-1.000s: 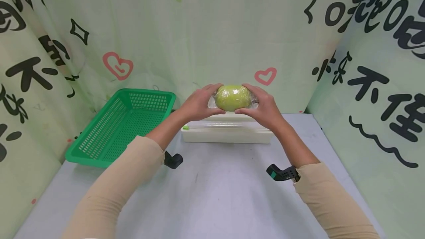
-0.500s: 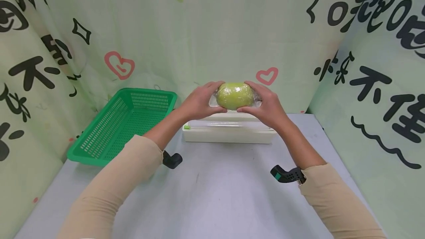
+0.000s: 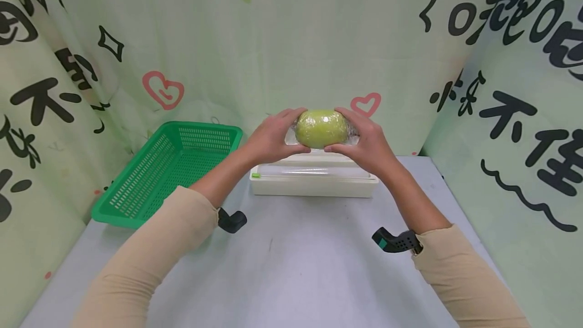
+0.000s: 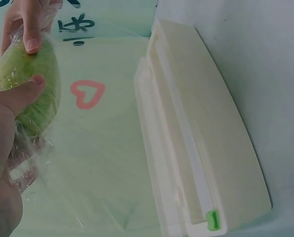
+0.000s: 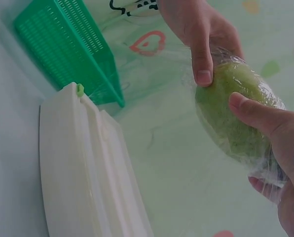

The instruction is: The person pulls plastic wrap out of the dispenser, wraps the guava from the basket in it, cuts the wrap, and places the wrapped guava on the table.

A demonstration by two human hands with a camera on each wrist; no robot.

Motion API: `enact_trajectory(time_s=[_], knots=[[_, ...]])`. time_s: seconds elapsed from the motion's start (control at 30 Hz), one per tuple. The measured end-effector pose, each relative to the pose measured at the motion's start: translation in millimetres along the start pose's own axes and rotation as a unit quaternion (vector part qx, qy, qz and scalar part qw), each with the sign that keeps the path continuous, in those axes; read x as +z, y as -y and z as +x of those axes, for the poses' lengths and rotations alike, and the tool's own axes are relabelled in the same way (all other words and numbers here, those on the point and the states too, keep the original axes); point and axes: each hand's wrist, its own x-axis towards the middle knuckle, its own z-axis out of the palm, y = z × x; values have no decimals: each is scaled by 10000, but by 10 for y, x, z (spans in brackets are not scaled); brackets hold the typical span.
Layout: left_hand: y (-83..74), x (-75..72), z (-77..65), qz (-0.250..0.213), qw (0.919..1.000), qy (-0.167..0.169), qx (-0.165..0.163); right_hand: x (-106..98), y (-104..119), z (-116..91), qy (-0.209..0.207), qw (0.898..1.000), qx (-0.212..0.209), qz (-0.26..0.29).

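Observation:
An oval green fruit (image 3: 321, 129) in clear, shiny cling film is held up between both hands in the head view. My left hand (image 3: 275, 138) grips its left end, thumb below and fingers above. At the opposite end, my right hand (image 3: 368, 141) holds it the same way. Bunched film (image 5: 270, 175) gathers at the fruit's end by the right hand in the right wrist view. Both thumbs press on the fruit's near side. Behind and below it stands a white cling film dispenser (image 3: 311, 186), with a roll of film inside and a green slider (image 4: 213, 220) at one end.
A green perforated plastic basket (image 3: 132, 178) stands at the left of the white table (image 3: 300, 262). Pale green printed curtains (image 3: 291, 39) close off the back and both sides. Black wrist cameras (image 3: 232, 220) hang below the forearms.
Both hands have lifted the wrapped fruit slightly, showing more of the dispenser behind. My left forearm has swung a little to the left. Basket and dispenser stay put.

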Motion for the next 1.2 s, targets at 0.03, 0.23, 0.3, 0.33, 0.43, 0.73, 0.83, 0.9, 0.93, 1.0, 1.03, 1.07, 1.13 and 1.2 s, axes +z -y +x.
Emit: enact_trajectory(time_s=[0.03,0.23,0.3,0.33,0.43,0.73,0.83,0.9,0.93,1.0,1.03,1.07,1.13,1.2], knots=[[-4,-8,-2,10,10000,-8,11,-7,7,1,-2,10000,-18,-3],[-31,-59,-6,65,10000,-4,70,-58,41,3,-3,10000,-63,-63],[-43,-80,-5,68,9999,-3,79,-78,61,6,11,9999,-61,-98],[-50,-91,-5,62,9999,-6,82,-88,73,9,14,9999,-68,-102],[-72,-126,-3,43,9999,-24,92,-121,108,17,10,9999,-67,-141],[-135,-211,-4,17,9999,-33,144,-204,179,32,10,9998,-101,-198],[-156,-236,-7,45,9999,-43,156,-227,201,34,7,9998,-106,-172],[-170,-254,-8,66,9998,-60,171,-240,215,35,0,9998,-112,-140],[-178,-263,-10,73,9998,-68,181,-246,221,36,-3,9998,-115,-138],[-192,-284,-14,90,9998,-69,189,-258,235,38,0,9999,-116,-109],[-198,-294,-17,97,9998,-66,186,-263,242,37,4,9999,-105,-105],[-205,-303,-21,97,9998,-61,185,-270,248,36,8,9999,-97,-98],[-218,-321,-29,106,9998,-46,189,-283,263,33,16,9999,-83,-99],[-227,-338,-35,102,9997,-57,215,-299,278,30,16,9999,-96,-86]])
